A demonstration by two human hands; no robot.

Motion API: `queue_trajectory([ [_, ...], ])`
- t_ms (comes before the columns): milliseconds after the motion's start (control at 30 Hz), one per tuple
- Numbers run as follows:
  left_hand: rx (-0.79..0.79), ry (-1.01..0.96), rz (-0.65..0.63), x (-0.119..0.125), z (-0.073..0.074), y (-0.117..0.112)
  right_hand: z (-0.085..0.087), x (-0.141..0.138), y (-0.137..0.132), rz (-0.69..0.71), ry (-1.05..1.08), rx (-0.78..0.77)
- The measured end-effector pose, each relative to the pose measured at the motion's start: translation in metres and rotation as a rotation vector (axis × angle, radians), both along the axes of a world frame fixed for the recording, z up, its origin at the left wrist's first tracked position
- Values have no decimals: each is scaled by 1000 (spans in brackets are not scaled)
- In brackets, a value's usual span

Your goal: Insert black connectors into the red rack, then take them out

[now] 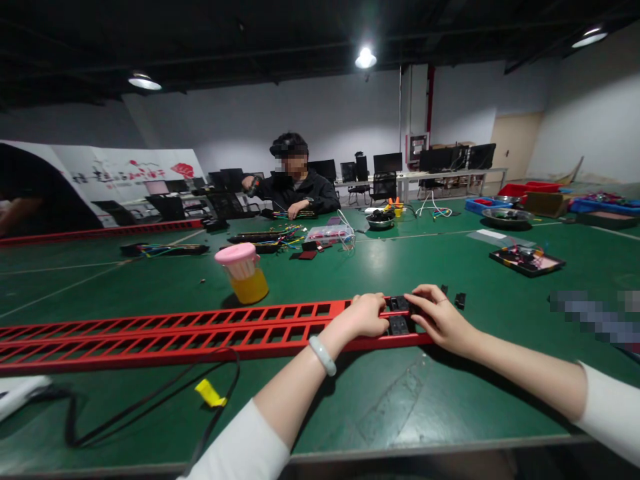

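A long red slotted frame (280, 331) with two rows of openings lies across the green table. Two small black modules, an upper one (399, 304) and a lower one (399, 325), sit side by side in openings near its right end. My left hand (364, 313), with a pale bangle at the wrist, is curled over the frame, fingertips against the modules' left side. From the right, my right hand (443, 317) bends its fingers and thumb to the modules' right edge. Its fingertips partly hide that end of the frame. Loose black pieces (460, 300) lie beyond my right hand.
A pink-lidded tub (243, 273) stands behind the frame. A black cable (150, 400) with a yellow tag (211, 393) runs at front left. Opposite, a person (300, 183) works among wired parts. A black tray (527, 259) of parts is at right.
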State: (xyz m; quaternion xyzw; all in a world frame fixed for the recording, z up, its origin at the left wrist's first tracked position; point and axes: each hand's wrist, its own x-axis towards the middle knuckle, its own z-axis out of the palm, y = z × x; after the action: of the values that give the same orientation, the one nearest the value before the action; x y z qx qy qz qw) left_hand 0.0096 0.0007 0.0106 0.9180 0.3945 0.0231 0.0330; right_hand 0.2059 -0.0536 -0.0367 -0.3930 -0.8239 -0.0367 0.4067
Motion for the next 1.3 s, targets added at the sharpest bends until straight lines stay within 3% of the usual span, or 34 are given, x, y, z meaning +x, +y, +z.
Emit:
queue_trajectory([
  [467,47,-25,6,1,-1,-4,5,3,-3,36,39,-39],
  [667,97,-13,-49,1,-5,2,7,7,-3,42,71,-47],
  [1300,116,8,-63,-2,-7,1,14,6,-4,165,105,-212],
])
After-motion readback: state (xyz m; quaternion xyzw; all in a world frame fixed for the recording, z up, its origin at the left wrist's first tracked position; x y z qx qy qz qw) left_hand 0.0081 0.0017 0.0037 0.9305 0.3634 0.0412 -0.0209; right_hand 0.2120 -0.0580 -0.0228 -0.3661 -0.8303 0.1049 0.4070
